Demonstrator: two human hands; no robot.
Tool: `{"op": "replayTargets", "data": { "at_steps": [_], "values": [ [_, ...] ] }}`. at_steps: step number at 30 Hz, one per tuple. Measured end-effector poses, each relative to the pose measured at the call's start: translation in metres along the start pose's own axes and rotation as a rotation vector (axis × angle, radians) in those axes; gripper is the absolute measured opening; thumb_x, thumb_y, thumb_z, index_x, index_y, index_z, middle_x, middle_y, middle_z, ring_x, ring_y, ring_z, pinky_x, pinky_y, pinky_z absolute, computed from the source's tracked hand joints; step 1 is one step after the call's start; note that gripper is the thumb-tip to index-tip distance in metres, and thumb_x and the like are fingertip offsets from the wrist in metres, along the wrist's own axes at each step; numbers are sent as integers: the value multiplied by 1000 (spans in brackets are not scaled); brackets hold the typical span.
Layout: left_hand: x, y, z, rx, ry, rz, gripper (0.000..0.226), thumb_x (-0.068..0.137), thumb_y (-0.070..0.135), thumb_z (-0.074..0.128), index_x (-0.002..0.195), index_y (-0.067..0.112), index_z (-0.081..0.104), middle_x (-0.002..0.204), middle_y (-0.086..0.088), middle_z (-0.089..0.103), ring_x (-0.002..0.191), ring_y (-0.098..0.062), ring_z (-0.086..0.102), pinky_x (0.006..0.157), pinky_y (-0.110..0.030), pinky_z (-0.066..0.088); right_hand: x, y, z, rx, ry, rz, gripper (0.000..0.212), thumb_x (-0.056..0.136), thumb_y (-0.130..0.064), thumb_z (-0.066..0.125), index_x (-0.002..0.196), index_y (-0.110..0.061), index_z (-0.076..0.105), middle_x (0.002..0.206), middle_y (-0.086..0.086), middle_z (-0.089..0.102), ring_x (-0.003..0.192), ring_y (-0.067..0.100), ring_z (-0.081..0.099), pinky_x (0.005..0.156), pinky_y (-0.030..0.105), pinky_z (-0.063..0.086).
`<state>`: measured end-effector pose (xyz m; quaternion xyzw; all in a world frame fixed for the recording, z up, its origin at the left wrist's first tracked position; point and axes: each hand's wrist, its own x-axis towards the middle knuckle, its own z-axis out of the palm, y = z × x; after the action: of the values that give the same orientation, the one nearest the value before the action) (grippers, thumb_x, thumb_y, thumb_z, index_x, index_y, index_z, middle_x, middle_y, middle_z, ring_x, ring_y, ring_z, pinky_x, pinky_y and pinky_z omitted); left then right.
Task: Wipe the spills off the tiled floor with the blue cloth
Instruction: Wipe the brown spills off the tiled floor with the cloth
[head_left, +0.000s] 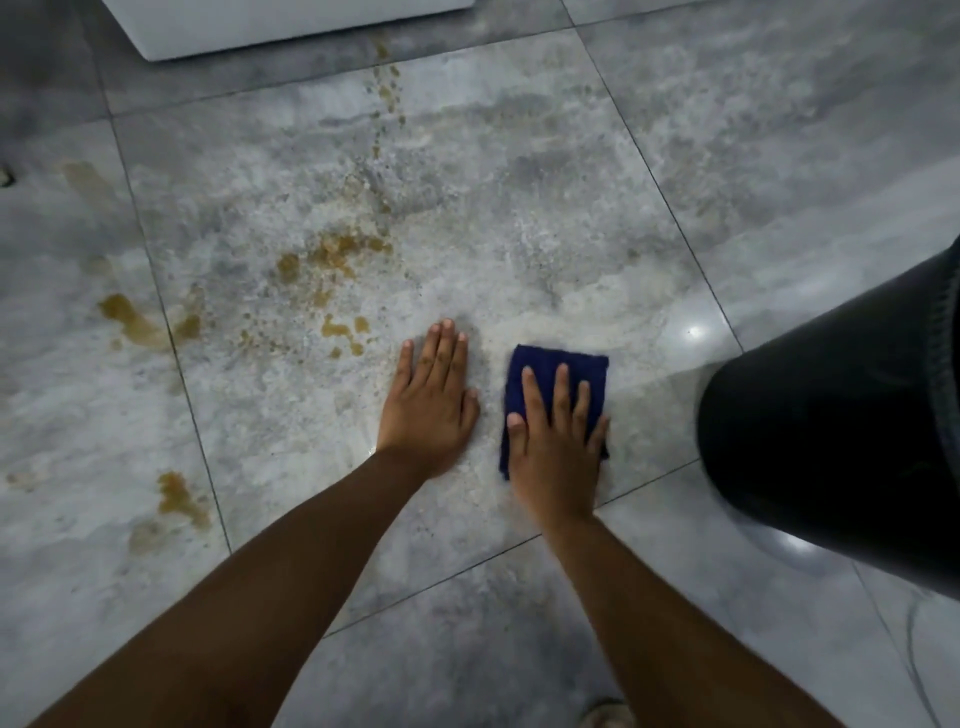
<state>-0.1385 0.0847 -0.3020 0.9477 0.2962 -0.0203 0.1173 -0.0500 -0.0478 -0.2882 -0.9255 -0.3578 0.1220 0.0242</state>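
A folded dark blue cloth (558, 370) lies flat on the grey tiled floor (519, 218). My right hand (553, 441) presses down on it, fingers spread over its near half. My left hand (428, 402) rests flat on the bare tile just left of the cloth, fingers together, holding nothing. Brown spills mark the floor to the left: a patch (332, 257) beyond my left hand, a small puddle (345, 332) near its fingertips, a streak (137, 319) across a grout line, and a blot (179, 499) at near left. A dotted brown trail (387, 83) runs toward the back.
A black rounded shape (841, 447), blurred, fills the right side close to the cloth. A white object's base (291, 26) stands at the back left. A light-coloured thing (608, 714) shows at the bottom edge, cut off.
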Motion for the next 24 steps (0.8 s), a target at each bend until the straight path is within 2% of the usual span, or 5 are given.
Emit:
{"op": "replayTargets", "data": {
  "at_steps": [4, 9, 16, 21, 24],
  "values": [
    [0, -1, -1, -9, 1, -1, 65, 96, 38, 15, 150, 3, 12, 159, -15, 7, 147, -24, 0, 119, -44, 0, 26, 45, -13, 14, -65, 137, 57, 101, -44, 25, 152, -33, 5, 161, 5, -1, 147, 29, -3, 116, 57, 2],
    [-2, 0, -1, -4, -9, -8, 65, 97, 39, 14, 151, 4, 8, 159, -14, 5, 147, -23, -4, 119, -43, -2, -43, 24, 3, 93, -12, 355, 57, 97, -46, 18, 151, -31, 8, 159, 11, 12, 146, 36, 9, 113, 60, 8],
    [1, 0, -1, -8, 4, 2, 63, 98, 37, 19, 150, 3, 14, 159, -15, 10, 147, -24, 2, 118, -43, -1, 12, 29, -7, -25, -27, 47, 55, 99, -47, 23, 152, -32, 13, 160, 7, 11, 146, 33, 8, 113, 59, 10],
    [0, -3, 2, 7, 12, 8, 63, 99, 36, 22, 150, 3, 11, 159, -15, 7, 147, -25, 0, 118, -44, 1, -21, 30, 4, 54, 52, 279, 57, 97, -46, 23, 151, -29, 16, 158, 12, 18, 144, 37, 16, 112, 63, 14],
    [-1, -3, 2, 13, -9, -7, 64, 99, 39, 14, 151, 5, 0, 158, -12, -7, 147, -23, -10, 119, -44, -3, -48, -10, 13, 32, 23, 105, 58, 96, -45, 24, 151, -27, 24, 157, 12, 21, 143, 37, 19, 111, 60, 13]
  ]
}}
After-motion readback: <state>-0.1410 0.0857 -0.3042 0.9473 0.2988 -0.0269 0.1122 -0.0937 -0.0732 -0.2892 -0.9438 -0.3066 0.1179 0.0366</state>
